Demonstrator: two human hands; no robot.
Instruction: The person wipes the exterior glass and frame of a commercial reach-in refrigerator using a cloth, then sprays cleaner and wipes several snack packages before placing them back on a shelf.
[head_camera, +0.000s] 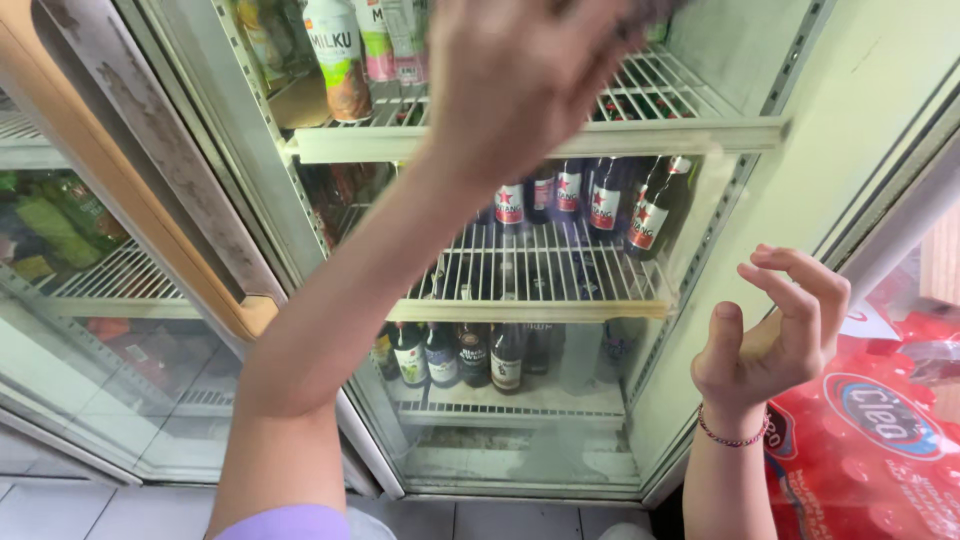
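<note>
My left hand reaches up to the top wire shelf of an open glass-door fridge. I see the back of the hand; its fingers run out of the frame's top edge by a dark blurred shape, so what it grips is hidden. My right hand hovers at the fridge's right door frame, fingers curled apart and holding nothing, with a bead bracelet on the wrist. Dark bottles with red-and-white labels stand at the back of the middle shelf.
Pale drink bottles stand on the top shelf's left side. More dark bottles fill the bottom shelf. The swung-open door is at the left, before a second fridge. A red wrapped pack lies at the right.
</note>
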